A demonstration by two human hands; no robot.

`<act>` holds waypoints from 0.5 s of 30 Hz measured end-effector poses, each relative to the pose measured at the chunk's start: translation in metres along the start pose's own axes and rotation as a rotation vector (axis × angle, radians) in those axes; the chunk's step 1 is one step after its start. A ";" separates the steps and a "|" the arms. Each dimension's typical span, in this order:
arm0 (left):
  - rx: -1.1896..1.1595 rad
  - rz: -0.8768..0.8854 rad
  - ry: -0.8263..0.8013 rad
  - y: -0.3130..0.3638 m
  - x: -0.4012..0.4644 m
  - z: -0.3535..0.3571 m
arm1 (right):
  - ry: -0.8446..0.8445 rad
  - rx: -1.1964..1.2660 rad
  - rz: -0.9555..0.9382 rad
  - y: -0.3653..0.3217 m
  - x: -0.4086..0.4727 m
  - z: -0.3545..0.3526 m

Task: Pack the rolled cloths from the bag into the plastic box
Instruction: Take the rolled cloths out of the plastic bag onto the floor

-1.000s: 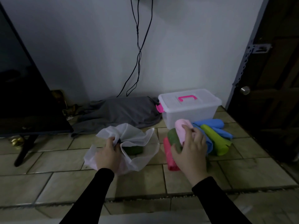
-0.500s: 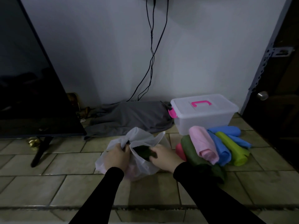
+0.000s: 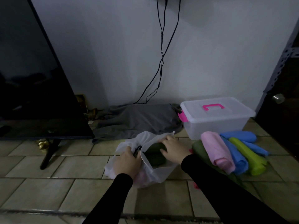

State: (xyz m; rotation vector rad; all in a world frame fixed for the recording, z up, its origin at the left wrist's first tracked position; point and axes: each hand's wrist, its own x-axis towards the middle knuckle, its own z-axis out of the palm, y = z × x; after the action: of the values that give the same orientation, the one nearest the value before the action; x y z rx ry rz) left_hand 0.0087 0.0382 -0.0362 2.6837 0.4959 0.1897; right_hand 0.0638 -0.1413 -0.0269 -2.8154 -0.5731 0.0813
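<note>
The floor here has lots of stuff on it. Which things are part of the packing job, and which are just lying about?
Part of the job:
white bag
dark green roll inside it
rolled cloths piled on the floor
plastic box, lid on
left hand, right hand

Just lying about:
television
grey cloth
hanging cables

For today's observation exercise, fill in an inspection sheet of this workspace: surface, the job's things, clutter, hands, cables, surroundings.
Surface: tiled floor, dimly lit.
Job's things: white plastic bag open, dark green rolled cloth inside; plastic box with lid on; rolled cloths in pink, blue, lime and green piled on the floor in front of it.
Clutter: grey cloth by the wall; small brass-coloured items by the TV leg.
Hands: left hand grips the bag's rim; right hand reaches into the bag onto the green roll.
Cables: black cables hang down the wall.
Surroundings: TV left, dark door right.
</note>
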 end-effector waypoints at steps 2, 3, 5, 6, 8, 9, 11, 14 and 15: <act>0.001 0.019 0.033 -0.001 0.000 0.001 | -0.031 -0.045 -0.001 0.002 0.000 0.001; 0.008 0.025 0.052 0.000 -0.001 0.001 | -0.061 -0.052 0.004 0.002 0.000 0.000; 0.033 0.020 0.056 0.002 -0.002 -0.001 | -0.097 0.011 0.029 0.004 0.000 0.000; 0.043 0.018 0.056 0.002 -0.002 -0.001 | -0.092 0.049 0.040 0.004 0.001 -0.001; 0.058 0.025 0.066 0.002 -0.003 -0.001 | -0.086 0.099 0.062 0.004 0.001 -0.001; 0.062 0.031 0.074 0.001 -0.002 0.001 | -0.088 0.143 0.084 0.004 0.001 -0.001; 0.046 0.036 0.090 -0.002 -0.001 0.004 | -0.105 0.256 0.120 -0.002 -0.004 -0.001; 0.039 0.039 0.094 -0.003 -0.001 0.007 | -0.147 0.460 0.171 -0.004 -0.009 0.002; 0.048 0.039 0.094 -0.002 -0.002 0.007 | -0.166 0.506 0.183 -0.005 -0.011 0.001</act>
State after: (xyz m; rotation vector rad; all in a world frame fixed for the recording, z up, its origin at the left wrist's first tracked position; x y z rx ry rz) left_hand 0.0076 0.0368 -0.0438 2.7420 0.4827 0.3202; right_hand 0.0517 -0.1413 -0.0263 -2.3682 -0.2748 0.4346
